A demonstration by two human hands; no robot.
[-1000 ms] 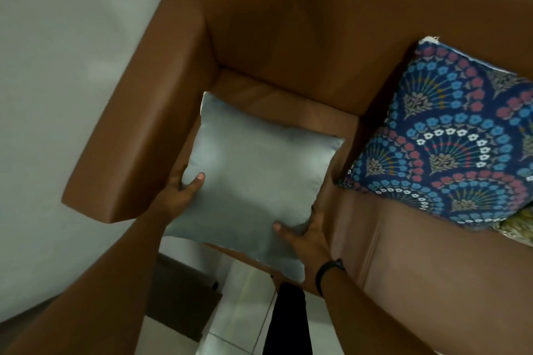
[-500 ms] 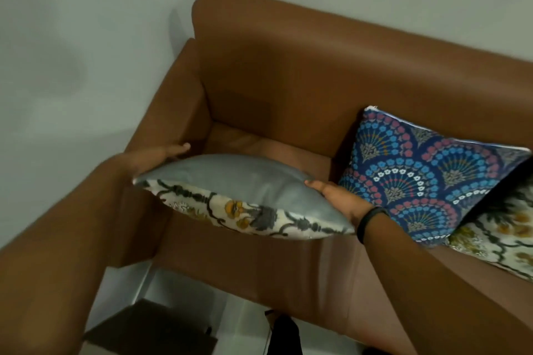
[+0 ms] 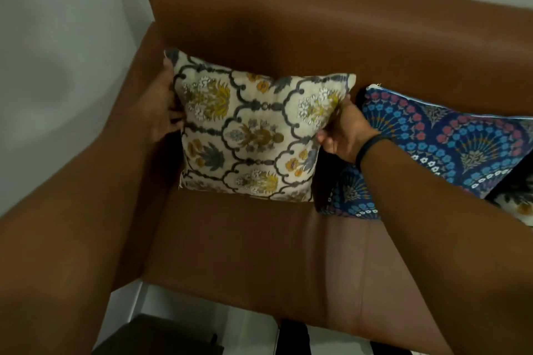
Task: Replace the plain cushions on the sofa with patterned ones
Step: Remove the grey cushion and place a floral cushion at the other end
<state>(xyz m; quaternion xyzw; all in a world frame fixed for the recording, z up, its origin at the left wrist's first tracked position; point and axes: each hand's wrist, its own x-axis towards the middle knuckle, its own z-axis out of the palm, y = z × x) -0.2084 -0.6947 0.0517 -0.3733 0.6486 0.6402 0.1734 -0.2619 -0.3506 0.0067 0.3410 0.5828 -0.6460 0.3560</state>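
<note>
A cream cushion with a grey and yellow floral pattern (image 3: 253, 135) stands upright against the backrest of the brown sofa (image 3: 288, 242), in its left corner. My left hand (image 3: 161, 109) grips the cushion's left edge. My right hand (image 3: 340, 130), with a black band on the wrist, grips its right edge. The cushion's plain grey side faces the backrest and is hidden. A blue cushion with a fan pattern (image 3: 450, 141) leans against the backrest just to the right, partly behind my right forearm.
Another cream floral cushion (image 3: 519, 202) peeks out at the far right edge. The sofa's left armrest (image 3: 135, 112) is right beside my left hand. A grey wall stands behind and to the left. White floor tiles and a dark object (image 3: 161, 337) lie below the seat front.
The cushion lay flat with its grey side up; both hands lifted it, turned it over and stood it against the backrest with the floral side out.
</note>
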